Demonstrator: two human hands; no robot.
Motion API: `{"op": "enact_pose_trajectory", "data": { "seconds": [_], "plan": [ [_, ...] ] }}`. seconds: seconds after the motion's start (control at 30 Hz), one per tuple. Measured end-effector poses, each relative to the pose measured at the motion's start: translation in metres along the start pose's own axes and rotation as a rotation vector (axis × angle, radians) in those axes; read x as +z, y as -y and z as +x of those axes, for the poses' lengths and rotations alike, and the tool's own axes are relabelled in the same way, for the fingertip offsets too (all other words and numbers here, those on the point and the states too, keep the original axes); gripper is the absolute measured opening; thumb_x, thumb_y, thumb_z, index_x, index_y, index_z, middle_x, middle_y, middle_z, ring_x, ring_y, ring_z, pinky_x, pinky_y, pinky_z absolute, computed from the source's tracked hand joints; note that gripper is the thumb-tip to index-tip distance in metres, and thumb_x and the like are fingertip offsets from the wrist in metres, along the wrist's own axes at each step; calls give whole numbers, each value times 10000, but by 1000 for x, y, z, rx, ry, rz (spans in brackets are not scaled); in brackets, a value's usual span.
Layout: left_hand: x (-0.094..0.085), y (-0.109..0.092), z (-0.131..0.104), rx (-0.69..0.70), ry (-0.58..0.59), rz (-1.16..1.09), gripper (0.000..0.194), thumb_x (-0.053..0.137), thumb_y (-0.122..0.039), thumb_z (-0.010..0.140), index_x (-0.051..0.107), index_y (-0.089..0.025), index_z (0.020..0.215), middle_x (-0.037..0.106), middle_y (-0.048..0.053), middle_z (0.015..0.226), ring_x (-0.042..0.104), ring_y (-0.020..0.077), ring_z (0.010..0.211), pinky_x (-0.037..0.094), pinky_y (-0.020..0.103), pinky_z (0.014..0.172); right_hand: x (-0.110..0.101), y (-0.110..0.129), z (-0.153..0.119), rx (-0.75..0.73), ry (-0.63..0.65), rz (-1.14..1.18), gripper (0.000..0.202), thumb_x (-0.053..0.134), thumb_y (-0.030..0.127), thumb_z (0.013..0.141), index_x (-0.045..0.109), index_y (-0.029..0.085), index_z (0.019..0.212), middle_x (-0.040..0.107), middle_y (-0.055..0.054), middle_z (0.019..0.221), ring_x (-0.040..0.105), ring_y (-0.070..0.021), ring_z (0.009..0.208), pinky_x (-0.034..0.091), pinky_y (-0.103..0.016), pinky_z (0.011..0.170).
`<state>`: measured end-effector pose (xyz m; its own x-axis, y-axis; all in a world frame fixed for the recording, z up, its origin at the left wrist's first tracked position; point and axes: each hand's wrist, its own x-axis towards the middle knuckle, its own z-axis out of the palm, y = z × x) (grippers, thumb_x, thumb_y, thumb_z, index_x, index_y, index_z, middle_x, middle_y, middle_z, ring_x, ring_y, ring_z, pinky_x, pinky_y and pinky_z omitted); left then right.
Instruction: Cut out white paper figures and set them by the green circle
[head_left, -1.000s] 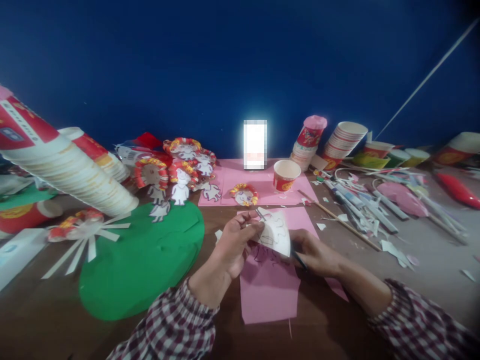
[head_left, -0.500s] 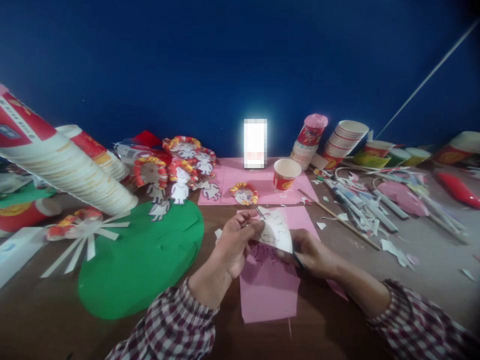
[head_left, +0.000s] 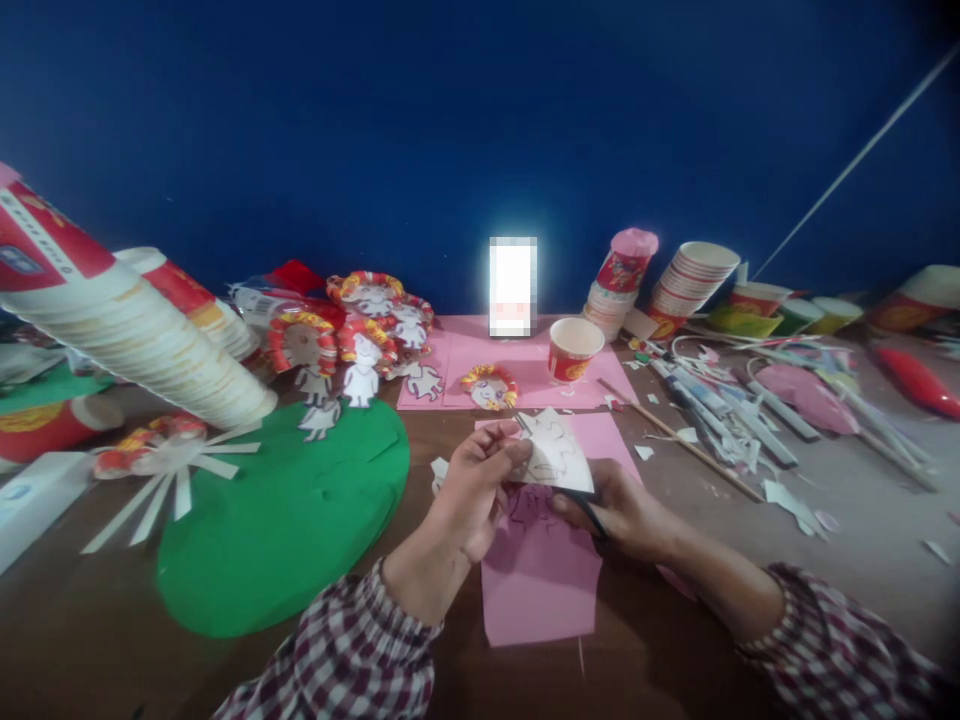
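Note:
My left hand [head_left: 480, 480] pinches a piece of white paper [head_left: 559, 455] between thumb and fingers. A figure's outline is drawn on it in dark line. My right hand [head_left: 619, 510] is closed round black-handled scissors [head_left: 589, 508] at the paper's lower right edge. Most of the blades are hidden behind the paper. Under both hands lies a pink sheet [head_left: 540, 600] with dark pen marks. Just beyond my hands, a small ring with a drawn face [head_left: 489, 388] lies on a pink mat [head_left: 525, 360], and a red paper cup [head_left: 575, 350] stands upright there.
Green paper discs [head_left: 277, 560] lie to the left, below a leaning stack of paper cups [head_left: 165, 320] and several white cut-out figures [head_left: 361, 370]. On the right are a thin wooden stick [head_left: 682, 440], paper scraps [head_left: 799, 505], pens and tubes [head_left: 735, 400], and stacked cups [head_left: 694, 280].
The white paper has turned and tilted, so more of its drawn outline faces me. My right hand and the scissors have shifted slightly. My left hand keeps its pinch.

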<state>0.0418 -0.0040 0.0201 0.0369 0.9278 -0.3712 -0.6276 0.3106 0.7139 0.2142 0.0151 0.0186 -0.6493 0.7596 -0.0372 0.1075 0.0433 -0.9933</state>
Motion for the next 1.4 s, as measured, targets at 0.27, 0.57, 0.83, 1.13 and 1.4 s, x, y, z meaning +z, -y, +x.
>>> {"op": "enact_pose_trajectory", "data": {
  "seconds": [0.27,0.57,0.83,1.13,1.4],
  "plan": [
    [0,1,1,11,28,22,382,799,-212,656,548,-165,941,566,-41,708,545,51,596,439,162,569,-1,2,0,8,2,-32,371,693,409,778,471,162,614,416,52,575,318,-67,511,266,-200,458],
    [-5,-2,8,215,-56,255,405,786,-246,662,559,-146,981,642,-2,755,589,82,676,476,197,651,-4,0,-2,72,2,-128,322,692,427,777,567,133,733,435,42,627,348,-86,574,281,-209,503],
    [-3,-3,5,178,-28,227,433,807,-246,619,559,-157,963,614,-40,680,579,83,585,471,191,553,-2,3,0,40,-19,-233,178,647,288,809,579,141,737,448,50,625,363,-86,588,300,-195,520],
    [3,0,5,100,37,156,324,760,-116,581,628,-165,872,644,-33,679,606,90,600,484,191,603,-4,8,-4,-27,-64,-538,82,565,221,827,621,163,810,543,33,634,445,-95,572,318,-203,537],
    [8,0,4,80,-108,219,356,814,-136,505,654,-156,822,706,9,745,663,146,676,535,242,656,-4,7,-4,-66,-102,-617,112,551,240,844,646,182,855,645,-1,692,532,-112,591,351,-203,552]
  ]
}}
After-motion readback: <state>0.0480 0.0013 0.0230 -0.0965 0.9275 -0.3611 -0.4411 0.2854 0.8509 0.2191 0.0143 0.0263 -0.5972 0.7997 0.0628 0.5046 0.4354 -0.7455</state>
